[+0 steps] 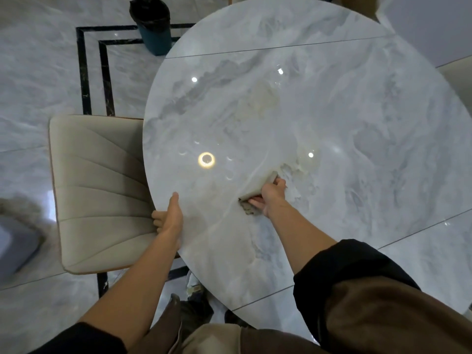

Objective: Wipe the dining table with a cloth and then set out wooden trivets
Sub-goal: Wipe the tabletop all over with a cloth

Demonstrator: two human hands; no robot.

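**Cloth pressed to the marble top, other hand on the rim**

A round, glossy, grey-white marble-look dining table (332, 123) fills most of the head view. Two thin dark seam lines cross it, one on the far side and one on the near side. Bright spots of lamp light reflect in its surface, and dull smeared patches show around the middle.

Beneath it lies a shiny pale marble tile floor (38, 72) with a double black inlay border.

At the table's left edge stands a beige padded chair (99, 190) with stitched seams. Its seat is tucked slightly under the rim.

Beyond the far left edge of the table, on the floor, is a dark teal waste bin lined with a black bag (155, 34).

Both forearms are bare and reach out of black cuffs.

The left hand (169, 218) grips the table's left rim, its thumb lying flat on top and its fingers curled under the edge beside the chair.

The right hand (272, 198) is on the tabletop nearer the middle, fingers curled around a crumpled beige-grey cloth (256, 190) and holding it down against the surface. The cloth pokes out past the hand towards the left, touching the marble just beside a smeared patch.
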